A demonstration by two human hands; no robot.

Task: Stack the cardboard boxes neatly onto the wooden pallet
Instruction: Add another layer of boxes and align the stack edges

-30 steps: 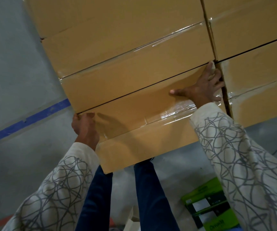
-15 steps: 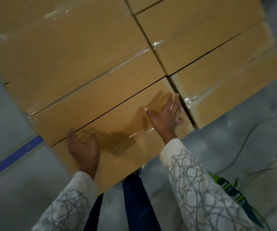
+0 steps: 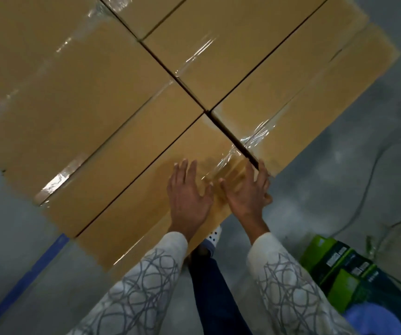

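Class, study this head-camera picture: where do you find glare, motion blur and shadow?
Head view: glare streaks the clear tape on the cardboard boxes; motion blur smears the left hand and right hand; soft shadow darkens the nearest box around them.

warehouse | concrete floor (image 3: pixel 339 180) | blue floor tape (image 3: pixel 23 284) | taped cartons (image 3: pixel 98 97)

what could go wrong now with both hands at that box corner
The right hand reaches the dark gap between the near box and the right box; closing that gap could pinch its fingers. On the floor nearby lie cables and green boxes: a likely trip when stepping back.
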